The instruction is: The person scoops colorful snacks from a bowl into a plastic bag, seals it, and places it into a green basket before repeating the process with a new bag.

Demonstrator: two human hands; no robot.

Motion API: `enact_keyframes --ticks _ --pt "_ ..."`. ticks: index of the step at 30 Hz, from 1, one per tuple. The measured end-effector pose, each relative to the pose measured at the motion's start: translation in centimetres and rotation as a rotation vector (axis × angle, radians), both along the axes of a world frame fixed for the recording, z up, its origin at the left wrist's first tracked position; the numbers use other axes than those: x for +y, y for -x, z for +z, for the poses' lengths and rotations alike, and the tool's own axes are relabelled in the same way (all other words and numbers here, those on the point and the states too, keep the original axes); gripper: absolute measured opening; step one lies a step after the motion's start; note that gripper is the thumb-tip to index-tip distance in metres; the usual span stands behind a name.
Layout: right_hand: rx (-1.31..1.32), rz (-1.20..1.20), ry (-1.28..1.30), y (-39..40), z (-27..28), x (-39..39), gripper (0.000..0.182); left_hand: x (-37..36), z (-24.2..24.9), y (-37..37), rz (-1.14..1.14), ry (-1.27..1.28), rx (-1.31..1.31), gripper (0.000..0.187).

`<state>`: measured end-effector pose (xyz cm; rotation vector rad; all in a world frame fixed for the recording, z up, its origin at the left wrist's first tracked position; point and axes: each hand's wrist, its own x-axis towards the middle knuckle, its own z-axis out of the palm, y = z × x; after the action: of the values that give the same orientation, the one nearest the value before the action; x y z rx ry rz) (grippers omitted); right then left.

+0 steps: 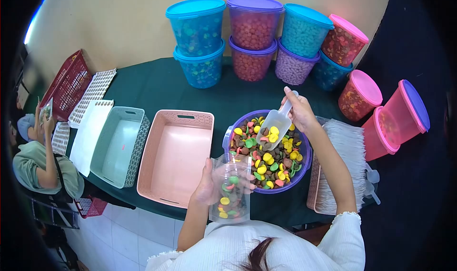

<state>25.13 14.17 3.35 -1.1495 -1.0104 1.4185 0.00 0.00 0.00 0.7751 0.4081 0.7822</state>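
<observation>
My left hand (204,189) grips a clear plastic pouch (236,202) at its side. Inside the pouch are some yellow, green, red and brown candies. In my right hand (300,111) is a translucent white scoop (280,120), held by its handle and tilted down to the left. Several yellow pieces and a brown one lie in the scoop. Below it is a purple basin (308,162) full of mixed candies (266,168) in yellow, green, red and brown. The pouch overlaps the basin's near left rim in view.
Left of the basin are a pink basket (173,149) and a grey-green basket (113,147). Lidded candy tubs (197,37) are stacked at the back. To the right stand a bin of white strips (340,168) and small scoops (372,175). Another person (45,164) sits far left.
</observation>
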Motion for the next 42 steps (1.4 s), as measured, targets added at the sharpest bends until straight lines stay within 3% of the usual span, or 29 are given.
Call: enact_keyframes --ticks 7,9,11,13,17,20,21,23,26,33,42 --pt "0.101 0.010 -0.033 2.6 2.7 -1.2 0.037 -0.8 1.1 -0.7 0.045 0.031 0.066 0.098" --pt "0.084 0.053 -0.072 3.7 4.1 -2.0 0.037 -0.7 0.5 -1.0 -0.095 0.000 -0.045 0.089" --pt "-0.025 0.126 -0.162 5.1 5.7 -3.1 0.038 -0.8 0.7 -1.6 -0.098 -0.025 -0.045 0.086" --pt "-0.051 0.154 -0.222 6.3 7.1 -4.5 0.039 -1.2 1.4 -2.1 -0.069 -0.007 0.080 0.096" --pt "-0.207 0.213 -0.400 7.2 8.9 -6.6 0.042 -1.9 2.1 -2.4 -0.045 0.079 0.100 0.091" --pt "-0.196 0.229 -0.393 6.5 8.2 -5.9 0.041 -2.0 2.1 -2.7 -0.058 0.028 0.062 0.089" --pt "-0.146 0.187 -0.301 6.2 7.6 -5.5 0.040 -1.6 1.6 -2.4 -0.139 -0.014 -0.069 0.078" --pt "-0.063 0.142 -0.141 5.5 5.8 -4.2 0.039 -1.4 2.3 -2.8 -0.087 0.078 -0.073 0.074" --pt "0.027 0.133 -0.002 4.1 2.7 -2.9 0.037 -0.9 2.5 -3.4 -0.143 0.042 -0.034 0.081" --pt "0.131 0.038 0.047 2.0 1.9 -2.3 0.035 0.0 2.2 -4.7 -0.244 0.013 -0.016 0.070" --pt "-0.148 0.082 -0.450 2.7 8.1 -5.3 0.039 0.2 2.9 -5.2 -0.199 0.023 -0.034 0.067"
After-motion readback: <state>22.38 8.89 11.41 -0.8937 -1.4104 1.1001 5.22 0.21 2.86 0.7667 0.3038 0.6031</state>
